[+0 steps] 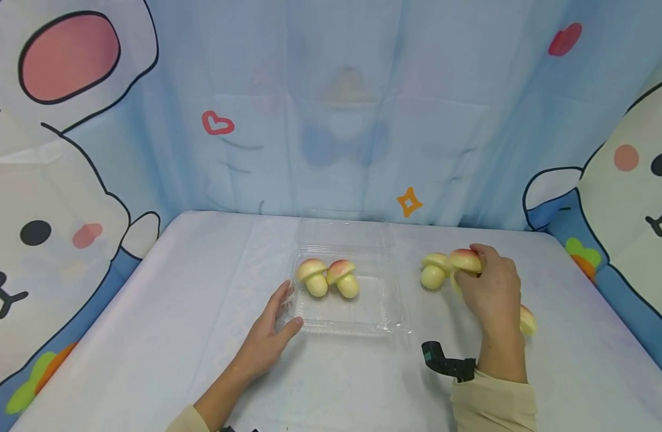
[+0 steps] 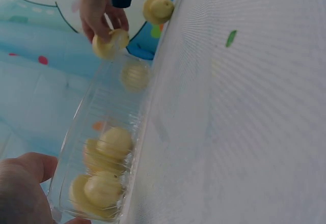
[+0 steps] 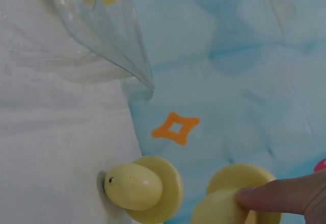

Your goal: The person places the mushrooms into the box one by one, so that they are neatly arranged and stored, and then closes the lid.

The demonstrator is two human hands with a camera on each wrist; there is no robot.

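Observation:
Two mushroom-shaped pieces, pale yellow with reddish caps, sit side by side in a clear plastic box: a left mushroom and a right mushroom. My left hand rests against the box's near left corner, thumb and fingers spread along its sides. To the right of the box, my right hand pinches another mushroom by thumb and fingers. In the right wrist view the thumb presses on that mushroom. A loose mushroom lies just left of it on the table.
Partly hidden behind the right wrist, one more mushroom lies on the white tablecloth. The box's clear lid is folded back toward the blue curtain. A black wrist camera mount sticks out left from the right sleeve.

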